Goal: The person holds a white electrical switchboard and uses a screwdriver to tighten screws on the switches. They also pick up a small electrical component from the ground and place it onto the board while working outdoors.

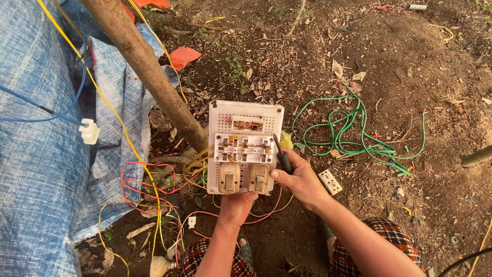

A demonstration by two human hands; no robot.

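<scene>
— What have you got in each hand?

— My left hand [237,204] is under the bottom edge of the white switch board [245,146], fingers closed round it from below, holding it up off the dirt ground [410,66]. My right hand [300,180] is wrapped shut on a dark-handled screwdriver [281,154], its tip by the board's right edge.

— How does the board handle?

— Stiff plastic and light, I'd say, though the two switches [244,179] weigh the low end. The red and yellow wires [154,187] trailing from its left side could tug it sideways. The bottom edge looks like the safest hold, clear of the terminal block [243,148].

— Anything nearby?

— A wooden pole [148,66] beside the board, blue tarp [36,169] on the left, green wire [353,136] and a loose white socket [330,181] on the soil.
</scene>
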